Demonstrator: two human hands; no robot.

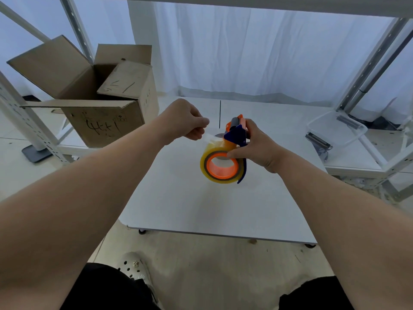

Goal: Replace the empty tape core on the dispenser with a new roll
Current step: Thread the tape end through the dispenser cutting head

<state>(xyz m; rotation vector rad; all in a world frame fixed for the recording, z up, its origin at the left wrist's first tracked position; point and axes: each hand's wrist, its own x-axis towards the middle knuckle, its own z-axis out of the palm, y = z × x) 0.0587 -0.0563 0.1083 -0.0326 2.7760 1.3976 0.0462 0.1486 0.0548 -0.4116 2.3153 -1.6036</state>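
A blue and orange tape dispenser (235,133) is held above the white table (190,198), near its middle. A yellowish clear tape roll (206,168) sits on the dispenser's orange hub. My right hand (257,148) grips the dispenser from the right, with the thumb on the roll's top edge. My left hand (185,120) is just left of the dispenser and pinches the loose end of the tape (209,137), which stretches from the roll up to its fingers.
An open cardboard box (100,101) stands at the back left on a low shelf. A clear plastic container (337,128) lies at the right on a white rack. Metal shelf posts flank both sides. White curtains hang behind the table.
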